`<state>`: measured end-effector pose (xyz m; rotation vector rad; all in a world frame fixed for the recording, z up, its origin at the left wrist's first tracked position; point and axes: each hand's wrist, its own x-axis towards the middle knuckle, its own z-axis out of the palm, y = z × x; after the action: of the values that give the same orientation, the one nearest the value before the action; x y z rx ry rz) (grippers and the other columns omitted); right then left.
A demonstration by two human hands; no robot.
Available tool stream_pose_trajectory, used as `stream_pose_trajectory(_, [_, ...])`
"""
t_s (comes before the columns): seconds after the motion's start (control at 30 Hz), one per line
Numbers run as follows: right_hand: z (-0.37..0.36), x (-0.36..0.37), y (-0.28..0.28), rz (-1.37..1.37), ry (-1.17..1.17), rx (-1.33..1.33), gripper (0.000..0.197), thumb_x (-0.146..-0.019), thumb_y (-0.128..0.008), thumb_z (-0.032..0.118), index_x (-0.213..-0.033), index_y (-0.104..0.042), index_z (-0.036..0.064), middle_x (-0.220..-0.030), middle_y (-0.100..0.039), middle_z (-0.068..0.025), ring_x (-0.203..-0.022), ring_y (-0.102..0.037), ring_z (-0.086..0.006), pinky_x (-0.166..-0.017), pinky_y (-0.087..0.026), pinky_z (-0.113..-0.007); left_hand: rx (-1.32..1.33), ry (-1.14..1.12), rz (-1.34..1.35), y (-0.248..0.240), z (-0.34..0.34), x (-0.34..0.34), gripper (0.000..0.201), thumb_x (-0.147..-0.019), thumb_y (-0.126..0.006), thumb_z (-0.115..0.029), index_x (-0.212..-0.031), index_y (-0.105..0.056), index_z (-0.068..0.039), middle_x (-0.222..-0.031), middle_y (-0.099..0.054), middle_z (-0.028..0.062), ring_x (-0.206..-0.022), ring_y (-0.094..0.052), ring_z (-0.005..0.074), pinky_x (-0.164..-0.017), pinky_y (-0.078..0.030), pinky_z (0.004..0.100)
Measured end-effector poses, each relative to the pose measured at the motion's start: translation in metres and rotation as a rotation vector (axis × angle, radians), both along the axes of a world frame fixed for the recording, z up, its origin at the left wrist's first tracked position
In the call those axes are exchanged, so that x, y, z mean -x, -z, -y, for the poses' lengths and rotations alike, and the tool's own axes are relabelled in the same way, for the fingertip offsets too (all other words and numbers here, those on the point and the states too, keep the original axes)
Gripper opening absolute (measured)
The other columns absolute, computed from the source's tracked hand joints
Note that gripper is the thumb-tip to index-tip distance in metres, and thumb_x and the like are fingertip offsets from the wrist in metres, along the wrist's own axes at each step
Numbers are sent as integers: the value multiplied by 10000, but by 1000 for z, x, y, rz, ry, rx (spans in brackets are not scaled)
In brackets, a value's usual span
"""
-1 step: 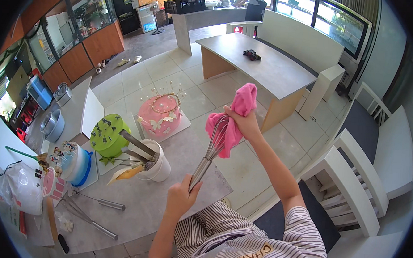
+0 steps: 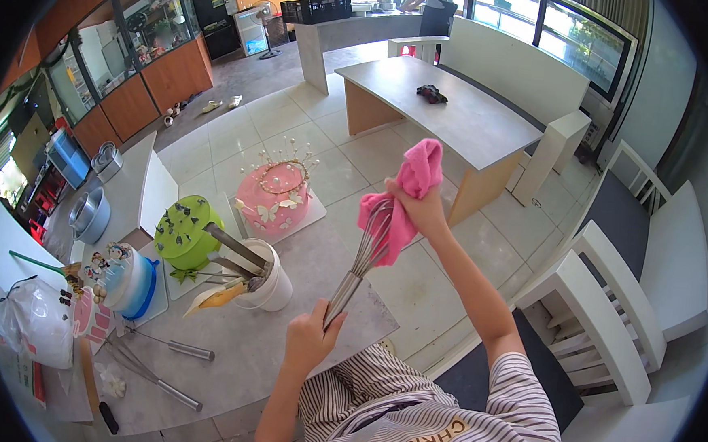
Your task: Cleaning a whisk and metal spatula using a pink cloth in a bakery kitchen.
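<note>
Pink cloth (image 2: 418,172) has moved a tiny bit up and to the right since the earlier frame; the whisk (image 2: 347,287) looks nearly still. From the head view, the left hand (image 2: 309,337) has a narrow grip, curled around the metal handle, likely to keep the whisk steady. The right hand (image 2: 419,210) has a tight grip on the bunched cloth, with the cloth against the whisk's wires. The whisk tilts up above the table (image 2: 244,356), maybe to give both hands room. Metal tools (image 2: 237,245) lean in a white tub (image 2: 275,287), probably to stay together.
</note>
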<state>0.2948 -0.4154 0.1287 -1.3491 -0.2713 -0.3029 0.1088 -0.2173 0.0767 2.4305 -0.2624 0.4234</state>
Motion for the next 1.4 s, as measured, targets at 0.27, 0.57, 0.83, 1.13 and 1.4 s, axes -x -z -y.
stream_pose_trajectory(0.27, [17, 15, -3, 383, 33, -62, 292, -761, -629, 155, -1004, -511, 46, -891, -543, -96, -840, -539, -234, -731, -439, -353, -2, -65, -21, 10, -2, -1, 240, -779, -589, -279, -764, -491, -61, -499, -490, 110, -449, -495, 319, -444, -385, 381])
stream_pose_trajectory(0.57, [-41, 76, 46, 919, -389, 1000, 568, -771, -504, 519, -971, -569, -9, -1003, -539, -195, -965, -505, -315, -812, -391, -433, -14, 58, 359, 29, -23, -20, 276, -619, -694, -230, -813, -581, -69, -686, -571, 84, -600, -531, 272, -543, -418, 374])
stream_pose_trajectory(0.83, [-38, 82, 42, 593, -737, 1414, 383, -756, -575, 360, -904, -503, 14, -836, -558, -109, -751, -564, -282, -642, -448, -378, -711, -4, 451, 2, -27, -13, 210, -687, -586, -210, -831, -521, -71, -647, -443, 21, -552, -457, 172, -518, -363, 307])
stream_pose_trajectory(1.13, [2, 68, 23, 1103, -581, 1446, 367, -691, -609, 276, -990, -506, 90, -798, -528, -38, -757, -553, -189, -648, -453, -319, -552, 4, 240, -13, -21, 19, 254, -683, -645, -249, -785, -519, -54, -624, -499, 33, -525, -508, 186, -520, -350, 303])
stream_pose_trajectory(1.4, [24, 61, 8, 1227, -446, 1145, 343, -676, -602, 255, -976, -558, 94, -870, -531, -11, -844, -520, -153, -711, -448, -301, -335, -21, 156, -11, -23, 33, 302, -674, -676, -298, -755, -539, -41, -603, -547, 69, -518, -519, 216, -512, -351, 322])
